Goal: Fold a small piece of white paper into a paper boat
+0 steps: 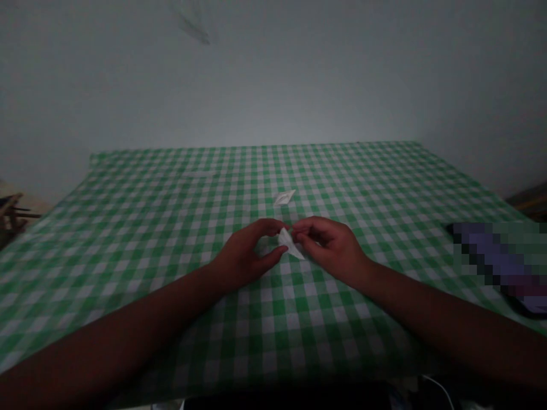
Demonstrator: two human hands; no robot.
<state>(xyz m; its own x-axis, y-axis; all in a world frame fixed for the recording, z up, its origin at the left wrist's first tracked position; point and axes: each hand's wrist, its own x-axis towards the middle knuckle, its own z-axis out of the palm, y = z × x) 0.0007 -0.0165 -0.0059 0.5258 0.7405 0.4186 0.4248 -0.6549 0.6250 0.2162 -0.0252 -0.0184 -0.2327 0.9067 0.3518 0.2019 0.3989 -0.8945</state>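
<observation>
left hand point(243, 256): fingers point(269, 226) curved, thumb and forefinger closed onto folded paper point(288, 242) | right hand point(329, 245): fingers point(304, 229) pinched shut on the paper's other side | paper scrap point(284, 197) lying just beyond the fingers on green-checked table point(128, 239) | blurred purple object point(491, 256) well right of the fingers

Paper scrap point(284, 197) ahead — pixelated object point(491, 259) blocks right side.
</observation>
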